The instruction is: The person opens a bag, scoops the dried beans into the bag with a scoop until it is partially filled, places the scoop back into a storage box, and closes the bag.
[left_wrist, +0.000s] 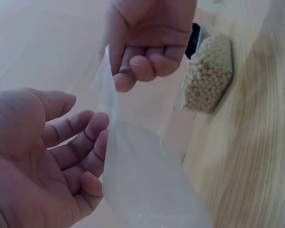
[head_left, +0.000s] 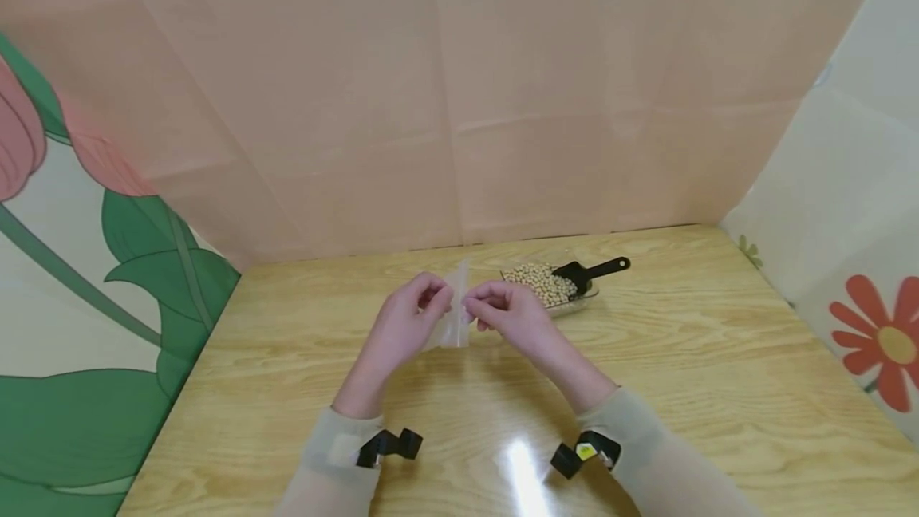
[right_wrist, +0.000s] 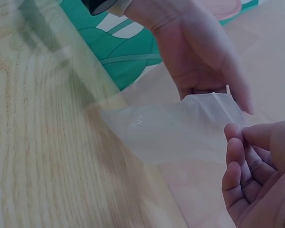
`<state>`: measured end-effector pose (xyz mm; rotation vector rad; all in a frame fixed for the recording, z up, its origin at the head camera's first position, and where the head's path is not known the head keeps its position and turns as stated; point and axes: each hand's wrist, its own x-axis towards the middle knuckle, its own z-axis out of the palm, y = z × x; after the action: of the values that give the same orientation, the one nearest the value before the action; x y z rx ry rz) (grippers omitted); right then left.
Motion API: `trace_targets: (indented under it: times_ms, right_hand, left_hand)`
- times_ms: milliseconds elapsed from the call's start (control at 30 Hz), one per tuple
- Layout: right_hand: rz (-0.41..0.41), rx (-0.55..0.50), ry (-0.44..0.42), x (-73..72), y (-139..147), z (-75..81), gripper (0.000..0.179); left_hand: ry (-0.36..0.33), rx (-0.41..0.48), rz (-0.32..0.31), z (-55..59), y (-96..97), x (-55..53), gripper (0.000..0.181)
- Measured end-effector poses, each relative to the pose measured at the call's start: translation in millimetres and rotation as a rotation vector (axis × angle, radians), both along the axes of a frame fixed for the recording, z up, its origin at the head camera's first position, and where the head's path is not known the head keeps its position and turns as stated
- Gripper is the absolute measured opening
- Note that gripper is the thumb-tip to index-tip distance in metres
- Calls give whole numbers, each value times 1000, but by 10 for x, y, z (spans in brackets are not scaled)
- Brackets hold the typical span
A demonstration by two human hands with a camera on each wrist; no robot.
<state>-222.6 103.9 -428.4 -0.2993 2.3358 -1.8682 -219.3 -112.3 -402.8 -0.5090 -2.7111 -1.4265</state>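
A clear plastic bag (head_left: 454, 325) hangs upright between the two hands above the table. In the left wrist view, the bent fingertips of the left hand (head_left: 411, 309) rest against one side of the bag (left_wrist: 147, 175), while its thumb stands apart from them. The right hand (head_left: 513, 313) pinches the bag's upper edge between thumb and index finger, its other fingers curled in. Seen from the right wrist, the bag (right_wrist: 180, 128) spreads flat and partly covers the left hand (right_wrist: 199, 57); nothing shows inside it.
Behind the right hand, a clear container (head_left: 570, 307) holds pale round beans (head_left: 538, 282). A black scoop (head_left: 606, 268) lies in the beans, handle sticking out to the right. The wood-grain table (head_left: 287, 389) meets a pink sheet (head_left: 359, 142) at the back.
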Motion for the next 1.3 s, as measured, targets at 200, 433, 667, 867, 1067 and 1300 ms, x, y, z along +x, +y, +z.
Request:
trace_targets:
  times_ms: [200, 433, 667, 867, 1067, 1300]
  right_hand:
    - [12, 40, 45, 25, -40, -5, 10]
    - [40, 54, 82, 30, -54, -27, 11]
    - [40, 60, 81, 30, -72, -23, 9]
    - [35, 77, 69, 35, -69, -20, 10]
    - [1, 98, 34, 24, -83, -14, 13]
    - [-36, 105, 27, 11, -98, 1, 16]
  left_hand:
    - [-38, 22, -22, 0, 22, 8, 21]
    - [-63, 7, -9, -17, 34, 5, 21]
    - [-53, -18, 4, -14, 32, 2, 16]
    - [-11, -102, 22, -15, 34, -17, 17]
    - [1, -127, 16, -44, 55, -35, 18]
    - [-11, -100, 15, -61, 91, -31, 18]
